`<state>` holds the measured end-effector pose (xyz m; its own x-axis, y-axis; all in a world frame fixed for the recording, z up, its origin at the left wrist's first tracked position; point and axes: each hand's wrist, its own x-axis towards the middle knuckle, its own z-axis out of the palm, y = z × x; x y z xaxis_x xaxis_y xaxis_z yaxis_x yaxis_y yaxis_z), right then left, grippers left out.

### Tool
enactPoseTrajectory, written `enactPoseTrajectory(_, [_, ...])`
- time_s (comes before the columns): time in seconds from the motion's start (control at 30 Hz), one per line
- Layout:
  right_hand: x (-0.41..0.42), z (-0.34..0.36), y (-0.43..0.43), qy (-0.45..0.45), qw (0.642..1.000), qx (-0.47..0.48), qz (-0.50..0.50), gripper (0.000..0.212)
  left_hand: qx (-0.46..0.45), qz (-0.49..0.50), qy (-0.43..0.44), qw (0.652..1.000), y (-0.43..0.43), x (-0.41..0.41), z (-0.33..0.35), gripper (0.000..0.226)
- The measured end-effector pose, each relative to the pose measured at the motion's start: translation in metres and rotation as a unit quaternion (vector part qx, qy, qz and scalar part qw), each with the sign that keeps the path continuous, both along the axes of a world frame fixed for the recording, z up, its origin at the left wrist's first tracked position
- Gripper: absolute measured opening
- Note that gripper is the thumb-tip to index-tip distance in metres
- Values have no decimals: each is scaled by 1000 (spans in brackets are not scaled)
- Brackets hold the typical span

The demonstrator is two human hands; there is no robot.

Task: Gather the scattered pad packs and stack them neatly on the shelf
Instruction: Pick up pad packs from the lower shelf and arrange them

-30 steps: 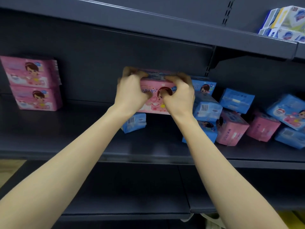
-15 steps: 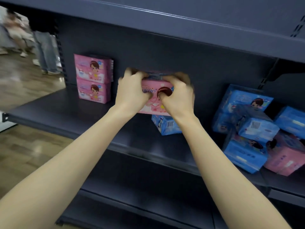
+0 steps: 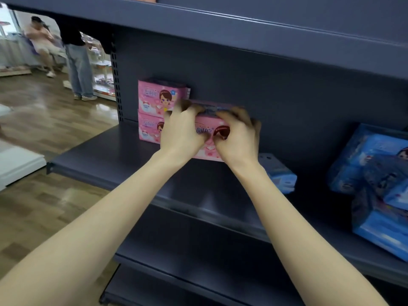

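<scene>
- Head view, nearest first: my two forearms [image 3: 123, 206] reach up over the front edge of the shelf [image 3: 106, 160]. If the grip slips here, I judge the pack would drop onto the board or tip off that edge to the floor [image 3: 44, 206].
- My left hand [image 3: 183, 131] and right hand [image 3: 237, 138] sit side by side, wrists near each other, backs toward me. The fingers of both curl over the top of the pink pack [image 3: 212, 129] and the thumbs press its front face. It looks held just above the board, though I cannot be sure it is clear.
- Just right of my right wrist a small blue pack [image 3: 278, 173] lies on the board.
- Beyond the left hand the pink stack [image 3: 154, 100] stands two high at the shelf's back left corner. The held pack is just beside it, so a hasty push could knock the top one askew.
- The blue heap [image 3: 375, 164] lies unsorted toward the right end.
- Farthest off, people [image 3: 77, 62] stand on the shop floor.
</scene>
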<state>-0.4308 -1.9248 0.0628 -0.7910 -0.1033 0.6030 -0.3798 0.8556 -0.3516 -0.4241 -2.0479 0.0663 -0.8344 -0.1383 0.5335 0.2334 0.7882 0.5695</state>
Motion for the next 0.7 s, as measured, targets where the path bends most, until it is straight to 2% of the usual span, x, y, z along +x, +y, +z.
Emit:
enactPoseTrajectory(0.27, [-26, -29, -47, -10, 999, 36, -27, 50, -14, -28, -29, 999, -52, -24, -26, 57])
enactPoseTrajectory(0.5, [-46, -66, -67, 21, 998, 22, -53, 54, -7, -74, -36, 997, -76, -52, -52, 55])
enactPoseTrajectory(0.7, [-70, -87, -67, 79, 992, 60, -79, 61, -16, -107, -16, 994, -77, -81, -75, 53])
